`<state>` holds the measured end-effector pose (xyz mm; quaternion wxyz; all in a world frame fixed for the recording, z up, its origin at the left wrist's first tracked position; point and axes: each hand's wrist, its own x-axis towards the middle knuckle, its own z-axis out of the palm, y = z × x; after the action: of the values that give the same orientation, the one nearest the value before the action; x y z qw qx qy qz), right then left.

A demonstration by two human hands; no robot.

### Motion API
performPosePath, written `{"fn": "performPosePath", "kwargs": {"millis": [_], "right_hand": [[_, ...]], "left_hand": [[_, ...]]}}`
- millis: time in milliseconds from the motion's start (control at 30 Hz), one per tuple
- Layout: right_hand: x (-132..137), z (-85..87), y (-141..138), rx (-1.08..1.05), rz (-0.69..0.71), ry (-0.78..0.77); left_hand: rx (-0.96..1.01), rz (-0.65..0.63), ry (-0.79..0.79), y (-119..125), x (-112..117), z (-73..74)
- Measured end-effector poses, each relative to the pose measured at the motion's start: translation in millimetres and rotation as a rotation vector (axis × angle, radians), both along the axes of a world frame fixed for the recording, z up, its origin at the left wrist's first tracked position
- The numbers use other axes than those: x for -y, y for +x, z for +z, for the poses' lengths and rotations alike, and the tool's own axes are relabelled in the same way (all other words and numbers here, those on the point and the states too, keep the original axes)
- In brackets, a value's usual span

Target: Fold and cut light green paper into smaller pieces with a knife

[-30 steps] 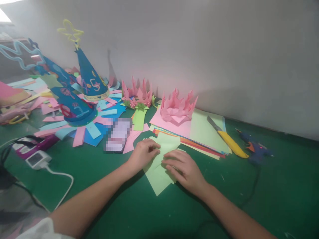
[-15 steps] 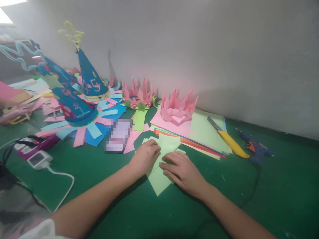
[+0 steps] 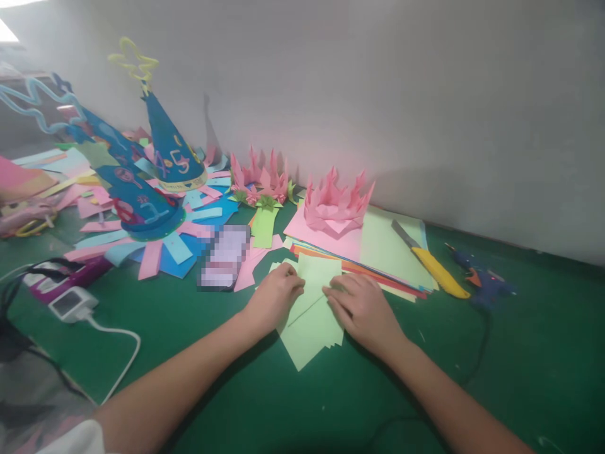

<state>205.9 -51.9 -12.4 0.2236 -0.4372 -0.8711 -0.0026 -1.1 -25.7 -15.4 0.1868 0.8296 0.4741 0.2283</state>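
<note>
The left hand [image 3: 276,295] and right hand [image 3: 365,309] are held low over the desk [image 3: 302,416], fingers curled; whether anything is pinched cannot be told. The green paper [image 3: 312,323] is spread between the fingers, its pointed end laid nearer.

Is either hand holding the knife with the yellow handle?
No, the yellow-handled knife lies off to the right, while the left hand and right hand are on pale green paper.
</note>
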Motion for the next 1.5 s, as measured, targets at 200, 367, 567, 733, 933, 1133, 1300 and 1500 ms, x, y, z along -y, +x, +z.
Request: {"fn": "performPosePath", "kwargs": {"millis": [200,367,567,733,933,1133,1300,1500], "right_hand": [[-11,-6.0,18,0.042,-0.109,0.047],[-4,-4.1,11,0.085,-0.058,0.095],[15,3.4,-18,0.086,0.179,-0.063],[21,5.4,-28,0.097,0.266,-0.134],[23,5.8,-30,0.079,0.33,-0.211],[19,5.4,-21,0.028,0.2,-0.17],[-1,1.0,16,0.022,-0.078,-0.045],[-14,-3.4,43,-0.021,-0.207,-0.008]], "left_hand": [[-0.026,0.001,-0.027,-1,-1,1.3],[-0.017,-0.023,0.0,-2,-4,-1.8],[0.024,-0.031,-0.018,-4,-5,-3.3],[0.063,-0.034,-0.033,-4,-5,-1.7],[0.111,-0.059,-0.045,-8,-6,-0.9],[0.167,-0.077,-0.019,-11,-6,-5.8],[0.157,-0.096,-0.02,-13,-7,-8.1],[0.203,-0.072,-0.043,-14,-7,-10.6]]}}
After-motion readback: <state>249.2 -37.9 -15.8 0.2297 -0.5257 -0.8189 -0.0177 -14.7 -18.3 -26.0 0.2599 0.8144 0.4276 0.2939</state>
